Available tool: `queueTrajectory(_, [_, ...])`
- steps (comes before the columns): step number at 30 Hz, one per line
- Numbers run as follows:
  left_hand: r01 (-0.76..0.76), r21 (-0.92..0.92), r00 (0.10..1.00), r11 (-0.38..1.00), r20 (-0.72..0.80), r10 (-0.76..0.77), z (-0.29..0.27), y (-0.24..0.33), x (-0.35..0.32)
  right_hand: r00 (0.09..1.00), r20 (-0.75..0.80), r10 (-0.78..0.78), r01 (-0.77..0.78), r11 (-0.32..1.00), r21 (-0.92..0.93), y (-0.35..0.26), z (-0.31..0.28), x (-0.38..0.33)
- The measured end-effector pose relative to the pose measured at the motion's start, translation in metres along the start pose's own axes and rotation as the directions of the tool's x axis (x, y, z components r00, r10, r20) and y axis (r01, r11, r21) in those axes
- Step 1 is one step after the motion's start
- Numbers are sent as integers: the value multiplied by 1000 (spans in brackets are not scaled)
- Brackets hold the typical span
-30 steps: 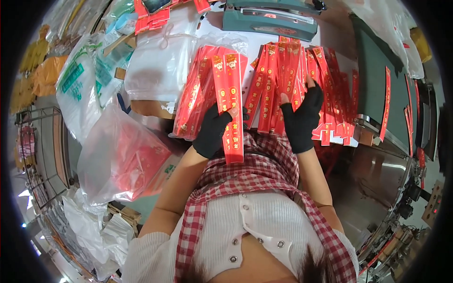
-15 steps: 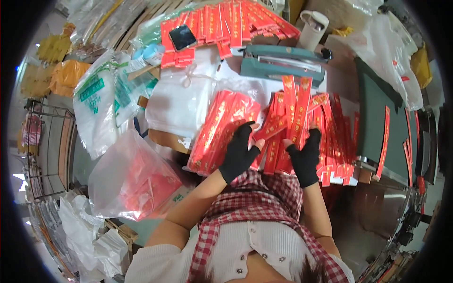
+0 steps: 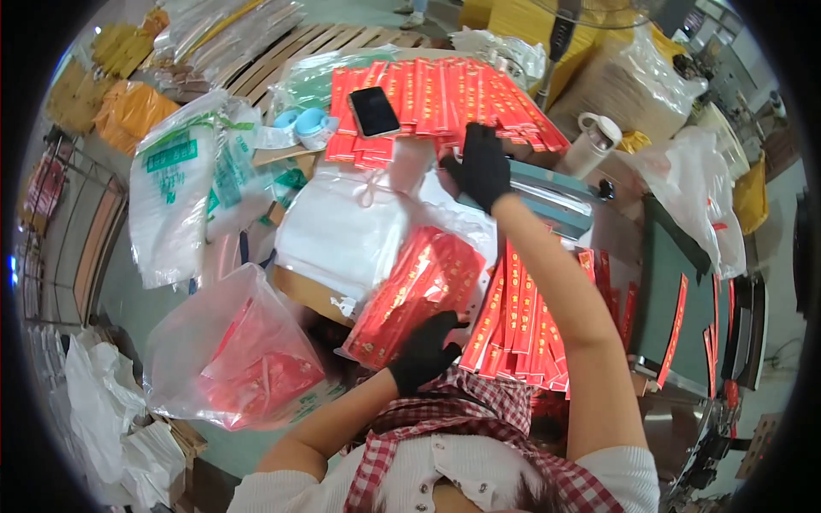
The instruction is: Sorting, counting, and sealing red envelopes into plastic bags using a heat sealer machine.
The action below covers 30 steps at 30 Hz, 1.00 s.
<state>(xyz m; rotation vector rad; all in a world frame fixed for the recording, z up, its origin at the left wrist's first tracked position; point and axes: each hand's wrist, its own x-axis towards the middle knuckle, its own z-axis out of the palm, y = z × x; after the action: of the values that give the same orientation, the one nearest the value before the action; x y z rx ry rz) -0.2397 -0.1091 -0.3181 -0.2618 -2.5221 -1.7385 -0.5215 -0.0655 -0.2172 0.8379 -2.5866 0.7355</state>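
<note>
My left hand (image 3: 425,352), in a black fingerless glove, rests at the near edge of a clear bag of red strips (image 3: 419,291). Its fingers are slightly apart, and nothing shows in them. Reaching forward over the teal heat sealer (image 3: 547,201), my gloved right hand (image 3: 483,167) has its thumb apart from the fingers. The fingertips come to the near edge of the far row of red printed strips (image 3: 428,94); whether they touch is hard to see. Closer to me, loose red strips (image 3: 517,321) lie in a pile, partly hidden under my right forearm.
A stack of clear plastic sleeves (image 3: 342,227) lies left of the bagged strips. A black phone (image 3: 375,112) sits on the far row, beside blue tape rolls (image 3: 312,124). A white bottle (image 3: 592,145) stands behind the sealer. An open plastic bag (image 3: 231,359) hangs at left.
My right hand has left the near pile and stretched forward over the sealer to the far row. My left hand has drawn back toward me along the bagged strips. The view has shifted.
</note>
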Motion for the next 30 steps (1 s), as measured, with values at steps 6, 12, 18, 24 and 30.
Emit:
queueTrajectory(6, [181,-140,978,973,-80,-194,-17,-25,-19,932,131,337,-321,938,-131,-15,63,118])
queueTrajectory(12, [175,-230,979,957,-59,-194,-23,-20,-25,677,346,649,-548,759,-352,-37,85,168])
queueTrajectory(18, [101,-195,986,976,-114,-124,-20,-20,-19,741,352,572,-499,819,-281,34,95,184])
queueTrajectory(24, [293,-270,956,917,71,-285,-35,-26,-12,794,484,368,-603,372,706,33,18,145])
queueTrajectory(30, [60,-777,973,627,-96,-212,-43,8,41,892,432,131,-433,516,739,1,-41,-59])
